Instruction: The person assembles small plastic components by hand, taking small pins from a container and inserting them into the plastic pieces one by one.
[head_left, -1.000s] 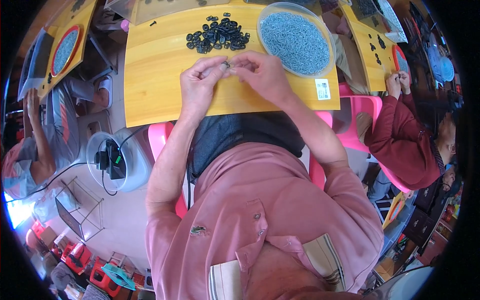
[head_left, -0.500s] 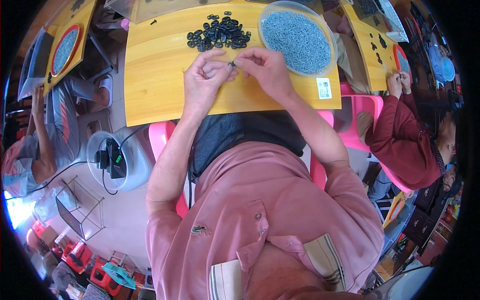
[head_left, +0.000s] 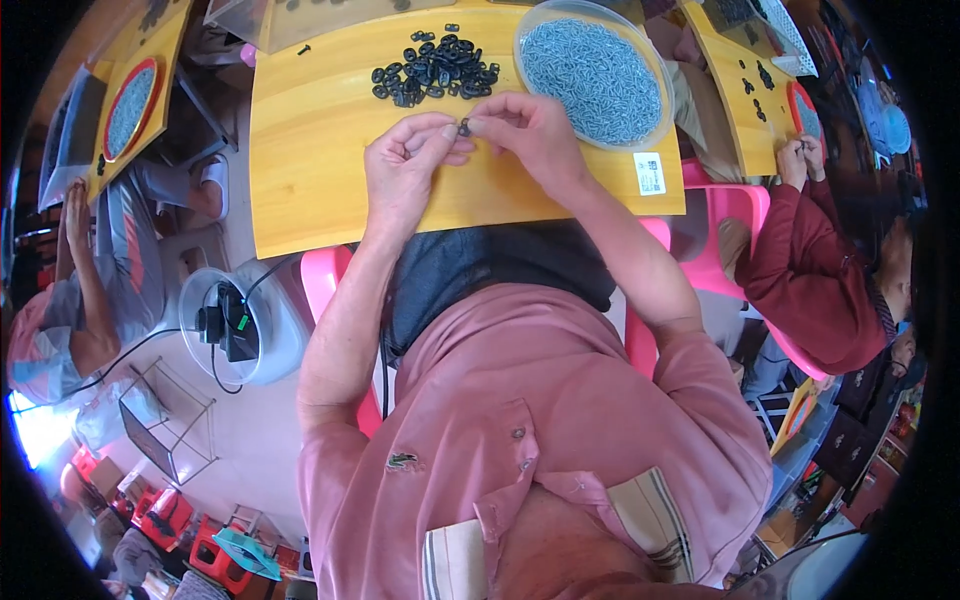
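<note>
Close together over the yellow table (head_left: 320, 190), my left hand (head_left: 408, 165) and my right hand (head_left: 535, 140) meet at their fingertips. Between them is a small black part (head_left: 464, 128), pinched by the thumb and finger of each hand. Whether a screw sits in it is too small to tell. Just beyond my hands lies a loose pile of black oval parts with holes (head_left: 440, 68). A round clear tub (head_left: 664, 125) full of small silvery screws (head_left: 590, 80) stands to the right of the pile.
One dark screw (head_left: 304, 49) lies alone at the table's far left. A white label (head_left: 649, 173) is stuck near the right edge. People work at tables on both sides, one in a dark red sleeve (head_left: 780, 240). A white bucket (head_left: 270, 340) with black adapters stands at left.
The small black part has turned slightly between my fingertips, and the fingers of my left hand have curled in closer. The whole view has shifted a little.
</note>
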